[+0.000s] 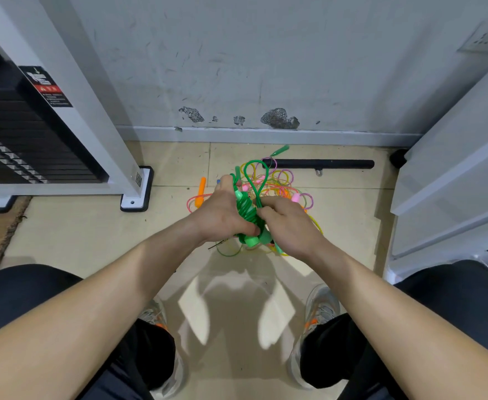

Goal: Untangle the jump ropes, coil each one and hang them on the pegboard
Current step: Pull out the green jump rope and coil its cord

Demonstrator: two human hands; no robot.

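A green jump rope [248, 210] is bundled into a coil between my hands above the floor, with a loop standing up from its top and its light green handles at the bottom. My left hand [222, 210] grips the bundle from the left. My right hand [287, 223] pinches the rope's cord on the right side. Behind them on the tiles lies a tangled pile of jump ropes [283, 186] in pink, yellow and purple. An orange handle [200, 190] and another green handle [280, 151] stick out of it. No pegboard is in view.
A black bar [323, 164] lies on the floor by the white wall. A weight-stack machine [34, 134] with a white frame stands at left, its foot [137, 194] near the pile. White panels [453, 183] close off the right. My knees and shoes are below.
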